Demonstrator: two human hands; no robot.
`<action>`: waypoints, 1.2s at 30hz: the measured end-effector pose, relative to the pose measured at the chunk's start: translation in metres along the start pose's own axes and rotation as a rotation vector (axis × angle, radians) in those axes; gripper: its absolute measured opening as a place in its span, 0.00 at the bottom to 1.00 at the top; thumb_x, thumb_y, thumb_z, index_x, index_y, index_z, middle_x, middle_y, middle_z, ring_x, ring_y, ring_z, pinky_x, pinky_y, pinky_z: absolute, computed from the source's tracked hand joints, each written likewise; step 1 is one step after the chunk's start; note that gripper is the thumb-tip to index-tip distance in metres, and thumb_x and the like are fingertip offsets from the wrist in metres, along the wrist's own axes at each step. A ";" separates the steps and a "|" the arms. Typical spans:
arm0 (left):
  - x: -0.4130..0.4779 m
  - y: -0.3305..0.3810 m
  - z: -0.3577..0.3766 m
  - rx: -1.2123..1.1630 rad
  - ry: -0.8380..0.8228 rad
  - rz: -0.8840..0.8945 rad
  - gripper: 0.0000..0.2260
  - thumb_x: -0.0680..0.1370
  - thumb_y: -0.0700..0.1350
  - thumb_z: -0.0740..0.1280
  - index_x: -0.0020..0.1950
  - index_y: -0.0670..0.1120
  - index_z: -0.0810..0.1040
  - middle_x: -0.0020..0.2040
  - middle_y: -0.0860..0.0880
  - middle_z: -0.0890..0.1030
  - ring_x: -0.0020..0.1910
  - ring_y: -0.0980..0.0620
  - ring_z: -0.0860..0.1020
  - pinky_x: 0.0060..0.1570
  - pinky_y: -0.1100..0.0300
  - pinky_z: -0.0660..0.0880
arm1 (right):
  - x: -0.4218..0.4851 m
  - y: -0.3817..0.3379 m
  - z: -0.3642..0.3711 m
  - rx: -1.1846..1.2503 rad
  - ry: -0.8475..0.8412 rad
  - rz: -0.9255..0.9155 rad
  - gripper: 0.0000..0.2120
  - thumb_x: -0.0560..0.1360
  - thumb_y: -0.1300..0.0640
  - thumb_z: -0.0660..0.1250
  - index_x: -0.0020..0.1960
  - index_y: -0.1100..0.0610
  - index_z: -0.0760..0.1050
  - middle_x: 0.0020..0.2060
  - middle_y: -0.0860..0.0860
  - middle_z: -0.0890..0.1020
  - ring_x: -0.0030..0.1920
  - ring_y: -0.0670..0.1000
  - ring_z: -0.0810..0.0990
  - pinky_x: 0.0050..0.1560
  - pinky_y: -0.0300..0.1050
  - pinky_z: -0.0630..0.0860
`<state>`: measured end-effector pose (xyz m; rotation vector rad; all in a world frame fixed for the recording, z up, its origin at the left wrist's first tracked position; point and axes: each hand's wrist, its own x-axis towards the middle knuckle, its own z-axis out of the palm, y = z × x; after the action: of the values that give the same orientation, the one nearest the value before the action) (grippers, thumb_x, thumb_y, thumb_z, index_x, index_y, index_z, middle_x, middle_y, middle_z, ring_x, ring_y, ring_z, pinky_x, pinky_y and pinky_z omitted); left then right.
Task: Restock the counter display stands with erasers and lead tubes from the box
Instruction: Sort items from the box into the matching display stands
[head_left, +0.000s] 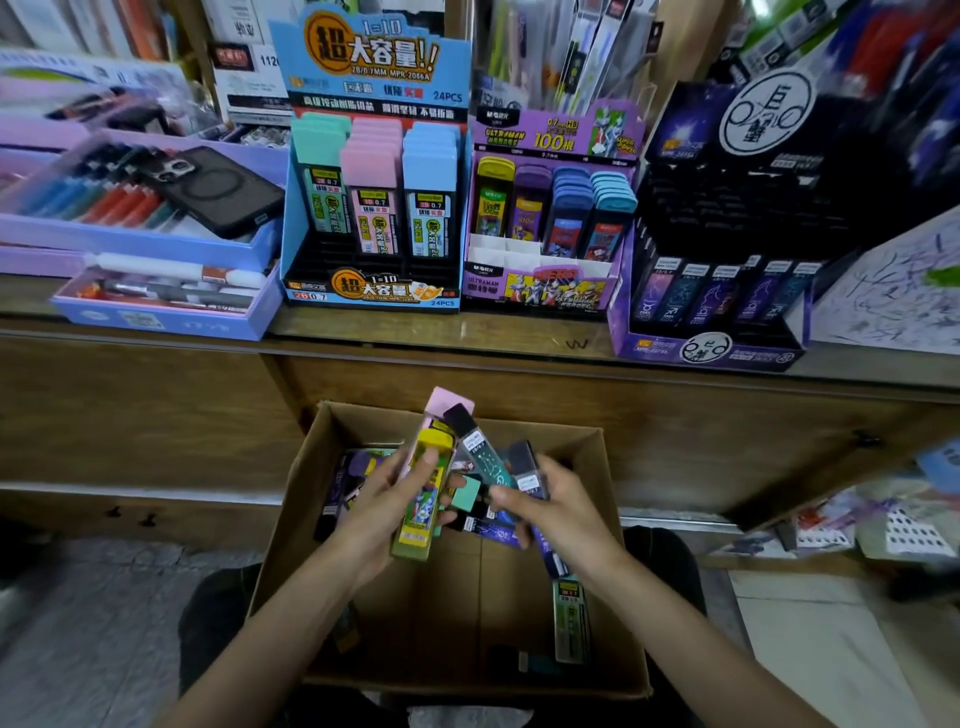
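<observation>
the lead tubes sit over the cardboard box (291, 519), lifted above its open top in both of my hands. my left hand (387, 512) grips a yellow tube (423, 499), thumb pressed flat on its printed face and fingers curled round behind; a pink tube (447, 410) sticks up behind the yellow one in the same clutch. my right hand (561, 512) pinches a grey-capped dark tube (527, 470) between thumb and fingertips, wrist bent inward toward the left hand. a teal-patterned dark tube (480, 447) stands between the two hands; i cannot tell which hand carries it. both forearms reach in from the near edge of the box and converge over its middle. more tubes lie loose on the box floor. beyond the box, up on the counter, stand a blue display stand (371, 291), a purple display stand (545, 291) beside it, and a dark display stand (706, 348) further right. a phone (213, 187) rests on a tray left of the blue stand.
</observation>
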<state>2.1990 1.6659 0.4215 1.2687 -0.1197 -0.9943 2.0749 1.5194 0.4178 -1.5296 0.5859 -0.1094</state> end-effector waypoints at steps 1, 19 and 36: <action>0.000 0.001 0.007 0.004 0.016 0.045 0.19 0.71 0.49 0.67 0.60 0.44 0.75 0.47 0.43 0.83 0.42 0.49 0.82 0.37 0.59 0.80 | -0.002 0.001 0.003 0.031 0.005 0.010 0.16 0.72 0.55 0.71 0.57 0.57 0.73 0.39 0.51 0.84 0.31 0.49 0.77 0.27 0.40 0.72; -0.005 0.015 0.048 0.147 0.011 0.280 0.20 0.64 0.48 0.72 0.55 0.50 0.77 0.48 0.48 0.84 0.51 0.47 0.82 0.48 0.52 0.78 | -0.027 -0.055 -0.047 0.190 0.145 -0.084 0.03 0.80 0.61 0.56 0.49 0.57 0.68 0.37 0.52 0.75 0.26 0.47 0.74 0.29 0.39 0.72; 0.015 0.078 0.113 0.265 -0.038 0.522 0.16 0.62 0.54 0.73 0.48 0.55 0.78 0.43 0.56 0.83 0.46 0.57 0.80 0.46 0.59 0.73 | -0.022 -0.171 -0.199 -0.306 0.529 -0.626 0.06 0.75 0.63 0.68 0.48 0.53 0.78 0.38 0.42 0.81 0.39 0.41 0.80 0.42 0.36 0.78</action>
<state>2.1859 1.5696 0.5201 1.3619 -0.5976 -0.5610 2.0214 1.3371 0.6007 -1.9552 0.5273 -0.9626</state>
